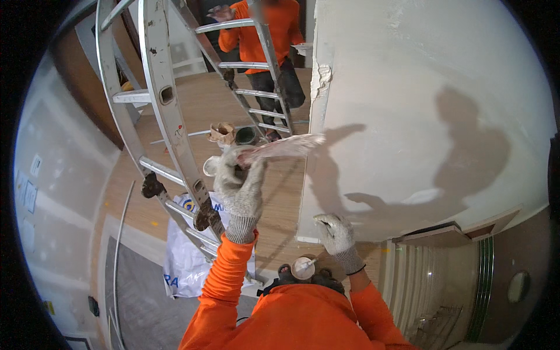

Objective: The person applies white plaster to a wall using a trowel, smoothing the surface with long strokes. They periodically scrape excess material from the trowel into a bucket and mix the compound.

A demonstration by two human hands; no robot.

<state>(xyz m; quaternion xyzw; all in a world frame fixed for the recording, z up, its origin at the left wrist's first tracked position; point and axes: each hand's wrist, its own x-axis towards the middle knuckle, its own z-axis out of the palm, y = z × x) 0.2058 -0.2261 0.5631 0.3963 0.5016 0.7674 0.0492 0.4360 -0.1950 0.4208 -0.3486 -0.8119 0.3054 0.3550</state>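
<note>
My left hand, in a grey knitted glove, is raised in front of the wall's edge. It is closed on a trowel smeared with pale putty, whose blade points right and is blurred. The grip is mostly hidden by the glove. The blade's tip is close to the rough, unfinished corner of the white wall. Lower and to the right, my right hand, also gloved, hangs near the wall's foot. Its fingers are loosely bent, with nothing visible in them.
An aluminium stepladder stands left of my arm, over a white plastic sheet. By my feet is a small tub with a tool in it. Beyond the ladder are a dark bucket, a paper bag and a co-worker in orange.
</note>
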